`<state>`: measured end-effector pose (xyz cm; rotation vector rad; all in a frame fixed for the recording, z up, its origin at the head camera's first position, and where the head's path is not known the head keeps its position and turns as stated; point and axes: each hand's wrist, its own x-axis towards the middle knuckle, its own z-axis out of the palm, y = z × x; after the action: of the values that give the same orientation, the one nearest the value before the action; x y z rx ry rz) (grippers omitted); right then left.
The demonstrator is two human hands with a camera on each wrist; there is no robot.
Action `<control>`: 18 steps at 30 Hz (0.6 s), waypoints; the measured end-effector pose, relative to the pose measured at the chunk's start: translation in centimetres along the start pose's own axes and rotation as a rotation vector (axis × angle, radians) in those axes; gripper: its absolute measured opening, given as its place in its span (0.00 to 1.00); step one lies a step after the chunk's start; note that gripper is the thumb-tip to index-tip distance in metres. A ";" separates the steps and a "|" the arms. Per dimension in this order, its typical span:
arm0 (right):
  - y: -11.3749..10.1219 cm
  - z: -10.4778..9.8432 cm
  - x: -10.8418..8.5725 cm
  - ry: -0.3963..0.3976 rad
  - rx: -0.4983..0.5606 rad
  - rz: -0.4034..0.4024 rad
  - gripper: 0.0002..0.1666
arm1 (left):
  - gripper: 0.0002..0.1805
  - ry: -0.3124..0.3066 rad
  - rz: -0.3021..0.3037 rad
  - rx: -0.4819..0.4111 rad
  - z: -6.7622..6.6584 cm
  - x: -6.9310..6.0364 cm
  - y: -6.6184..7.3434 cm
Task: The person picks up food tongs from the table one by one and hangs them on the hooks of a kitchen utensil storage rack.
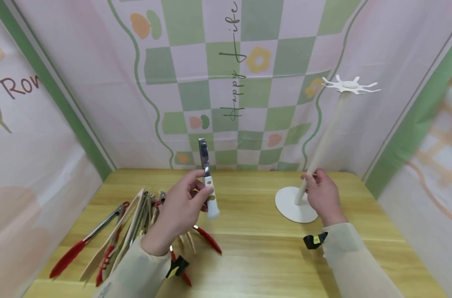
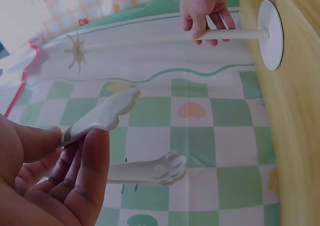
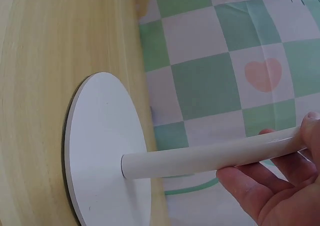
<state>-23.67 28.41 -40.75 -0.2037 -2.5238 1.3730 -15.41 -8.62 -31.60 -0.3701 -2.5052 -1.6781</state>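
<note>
My left hand (image 1: 182, 203) holds a pair of tongs (image 1: 212, 205) above the table, metal end up. Its white handle has gold-brown spots. In the left wrist view, thumb and fingers pinch one scalloped white handle end (image 2: 102, 113), and a second white end (image 2: 172, 170) shows beyond the fingers. On the right, my right hand (image 1: 324, 194) grips the lower pole of a white stand (image 1: 328, 136). The stand's round base (image 3: 102, 136) lies on the table, and a ring of flat hooks (image 1: 350, 86) tops the leaning-looking pole. Nothing hangs from these hooks.
Several tongs, some with red handles (image 1: 67, 258) and some wooden (image 1: 99, 254), lie in a pile at the left of the wooden table (image 1: 263, 256), partly under my left forearm. A checked cloth (image 1: 226, 95) hangs behind, with printed cloth on both sides.
</note>
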 end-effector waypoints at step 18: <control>-0.9 2.0 -0.5 -0.013 -0.014 -0.033 0.26 | 0.20 0.031 0.375 0.162 3.3 7.5 6.2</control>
<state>-23.74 26.18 -41.12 -0.1558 -2.5357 1.3491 -20.93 -2.28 -25.68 -0.7353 -2.3429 -1.3195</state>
